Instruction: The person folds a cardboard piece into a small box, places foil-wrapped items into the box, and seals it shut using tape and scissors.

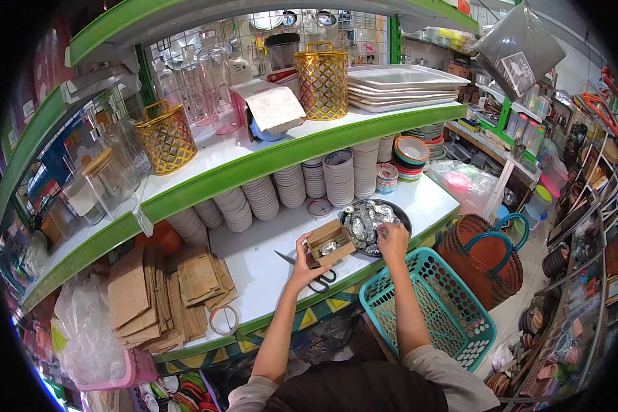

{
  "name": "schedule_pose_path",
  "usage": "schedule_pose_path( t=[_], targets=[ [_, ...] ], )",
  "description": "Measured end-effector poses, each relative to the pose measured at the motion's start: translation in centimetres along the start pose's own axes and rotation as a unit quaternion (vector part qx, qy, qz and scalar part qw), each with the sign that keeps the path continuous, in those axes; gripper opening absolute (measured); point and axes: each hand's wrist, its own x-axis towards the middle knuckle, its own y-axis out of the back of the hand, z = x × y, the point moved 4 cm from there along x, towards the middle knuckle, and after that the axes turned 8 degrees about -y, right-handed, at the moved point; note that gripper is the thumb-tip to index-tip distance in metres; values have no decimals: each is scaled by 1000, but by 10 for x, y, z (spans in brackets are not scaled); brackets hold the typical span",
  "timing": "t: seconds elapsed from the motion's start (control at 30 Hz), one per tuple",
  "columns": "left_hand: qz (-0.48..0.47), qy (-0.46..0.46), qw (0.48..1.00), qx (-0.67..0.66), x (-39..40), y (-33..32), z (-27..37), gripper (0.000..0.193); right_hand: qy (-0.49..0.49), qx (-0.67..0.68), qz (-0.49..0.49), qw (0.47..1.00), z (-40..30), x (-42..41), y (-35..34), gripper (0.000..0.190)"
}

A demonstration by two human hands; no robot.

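Observation:
My left hand (305, 268) holds a small open cardboard box (344, 252) tilted above the white shelf. Inside the box lies a shiny silvery piece (330, 247), partly in clear wrap. A round dark pan (408, 219) to the right is heaped with silvery, fluted metal pieces (363, 221), some seemingly bagged in plastic. My right hand (393, 239) reaches over the pan's right side, its fingertips pinched on a silvery piece that they mostly hide. Black-handled scissors (323, 282) lie beneath my left hand, blades pointing away to the left.
Flattened cardboard pieces (134, 298) are piled at left beside a tape roll (224, 320). Stacked small bowls (260, 197) line the back. A green-edged upper shelf (309, 147) overhangs them. Below right are a turquoise plastic basket (427, 309) and a brown woven bag (468, 257).

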Motion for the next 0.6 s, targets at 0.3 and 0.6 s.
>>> schedule_pose_path(
  t=[0.3,0.6],
  targets=[
    [10,-11,1000,-9,0,-1,1,98,-86,218,67,970,-21,1,16,6],
    [4,-5,1000,1,1,0,1,100,173,127,5,977,-114,-36,20,13]
  ],
)
